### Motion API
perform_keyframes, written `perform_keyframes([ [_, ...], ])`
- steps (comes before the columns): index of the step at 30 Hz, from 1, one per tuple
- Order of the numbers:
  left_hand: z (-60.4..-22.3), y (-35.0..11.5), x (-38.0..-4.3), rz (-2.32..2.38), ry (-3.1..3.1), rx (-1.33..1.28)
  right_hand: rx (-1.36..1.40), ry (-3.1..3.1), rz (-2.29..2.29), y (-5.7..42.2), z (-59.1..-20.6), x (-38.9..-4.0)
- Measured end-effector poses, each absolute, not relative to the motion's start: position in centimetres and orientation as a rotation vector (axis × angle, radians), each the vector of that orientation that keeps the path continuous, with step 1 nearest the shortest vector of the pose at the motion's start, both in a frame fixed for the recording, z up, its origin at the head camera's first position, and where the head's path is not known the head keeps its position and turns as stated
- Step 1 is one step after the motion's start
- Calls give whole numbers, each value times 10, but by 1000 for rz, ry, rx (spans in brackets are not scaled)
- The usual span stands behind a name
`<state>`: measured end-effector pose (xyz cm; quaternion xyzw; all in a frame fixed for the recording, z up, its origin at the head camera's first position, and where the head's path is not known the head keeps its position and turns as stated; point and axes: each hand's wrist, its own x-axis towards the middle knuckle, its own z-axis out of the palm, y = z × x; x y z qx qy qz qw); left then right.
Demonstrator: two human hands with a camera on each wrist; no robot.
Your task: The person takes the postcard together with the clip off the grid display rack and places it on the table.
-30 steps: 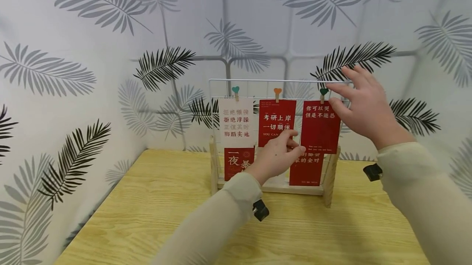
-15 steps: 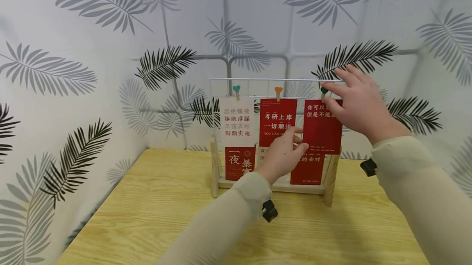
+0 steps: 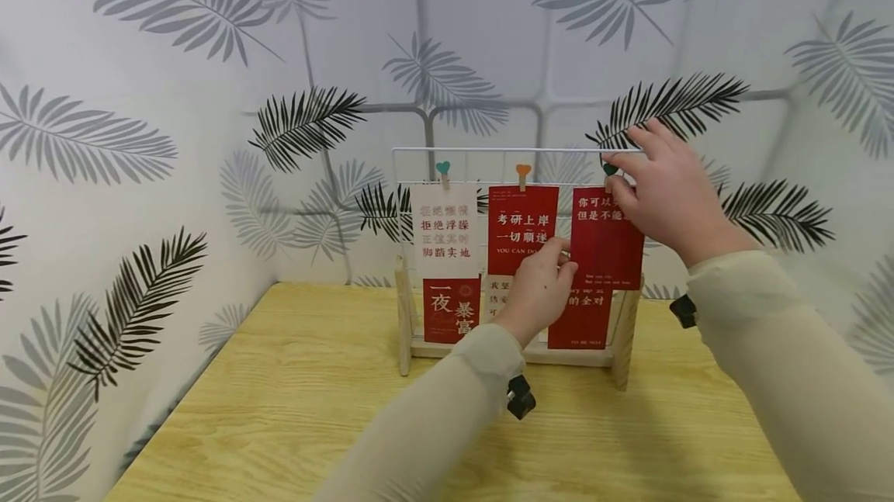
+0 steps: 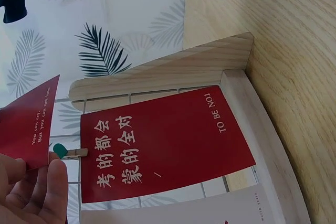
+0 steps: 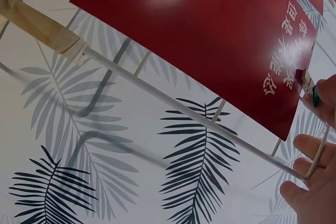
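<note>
A red card (image 3: 601, 242) with white Chinese lettering hangs at the upper right of a white wire grid rack. My left hand (image 3: 536, 292) pinches its lower left corner, thumb in front and fingers behind, as the left wrist view shows; this end of the card (image 4: 29, 124) stands off the grid. At its top edge is a small wooden clothespin with a dark green heart (image 3: 610, 169). Thumb and index finger of my right hand (image 3: 667, 192) are on that clothespin, partly hiding it. Other right fingers reach behind the grid's corner, seen in the right wrist view.
The rack's wooden base (image 3: 580, 358) stands on a wood-grain table (image 3: 279, 409) near a leaf-patterned wall. A white card (image 3: 445, 230) and a red card (image 3: 520, 207) hang beside mine from heart clothespins. Lower cards include a red one (image 4: 168, 145), clipped under the held card.
My left hand has moved right and slightly up to the card's lower left corner. My right hand has shifted left and closed in on the green heart clothespin.
</note>
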<state>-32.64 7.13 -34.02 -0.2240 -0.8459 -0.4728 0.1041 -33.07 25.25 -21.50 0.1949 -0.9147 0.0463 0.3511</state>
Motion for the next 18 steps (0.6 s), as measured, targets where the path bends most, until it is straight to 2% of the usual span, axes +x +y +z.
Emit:
perform_keyframes([
  [18, -340, 72, -329, -1443, -2469, -661, 430, -2401, 120, 246, -208, -329],
])
